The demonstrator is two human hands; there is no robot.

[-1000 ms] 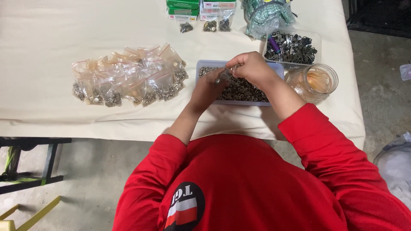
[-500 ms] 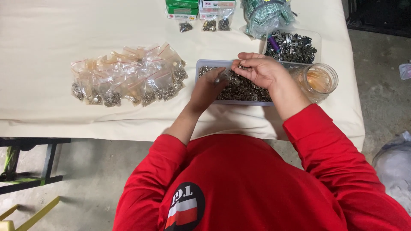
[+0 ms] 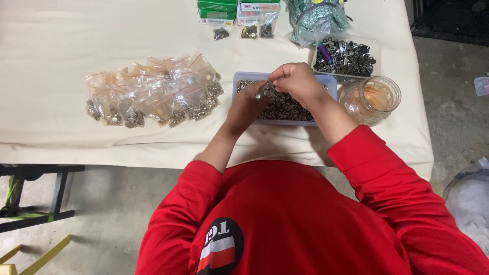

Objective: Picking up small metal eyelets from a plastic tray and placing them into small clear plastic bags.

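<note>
A: Nearest the camera, what do you see?

B: A red shirt fills the bottom of the frame, both sleeves reaching up to a table under a cream cloth.

A: And the hands?

B: They meet just above the middle of the frame, over a shallow pale tray heaped with small dark metal fasteners. The left hand is curled, pinching a small clear bag (its contents are too small to tell). The right hand is closed too, fingertips at the top of that bag.

A: Beside them?

B: Left of the tray, a pile of filled little bags with red-edged tops. Right of it, a clear round jar.

A: Farther back?

B: A second clear tray of metal parts, then green and white boxes along the top edge.
</note>
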